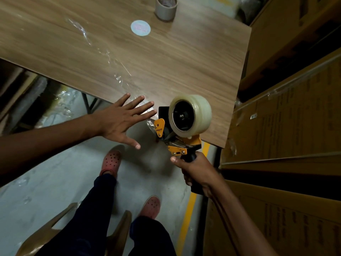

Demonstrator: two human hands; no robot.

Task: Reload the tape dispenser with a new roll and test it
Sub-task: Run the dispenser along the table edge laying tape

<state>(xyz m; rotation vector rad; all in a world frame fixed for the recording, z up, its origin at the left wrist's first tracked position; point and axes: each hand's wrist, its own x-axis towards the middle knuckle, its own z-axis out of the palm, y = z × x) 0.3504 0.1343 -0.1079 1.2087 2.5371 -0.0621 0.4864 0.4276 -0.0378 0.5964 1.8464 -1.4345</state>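
Note:
A yellow and black tape dispenser (175,143) carries a full roll of clear tape (191,115) and hovers at the near edge of the wooden table (184,58). My right hand (197,172) grips its black handle from below. My left hand (120,121) is flat with fingers spread, its fingertips resting on the table edge just left of the dispenser's front. A long wrinkled strip of clear tape (110,58) lies stuck across the tabletop, running from the far left down to my left fingertips.
An empty cardboard tape core (166,8) stands at the table's far edge, with a round pale blue sticker (140,28) near it. Stacked cardboard boxes (287,126) fill the right side. A brown chair (64,228) stands by my legs on the grey floor.

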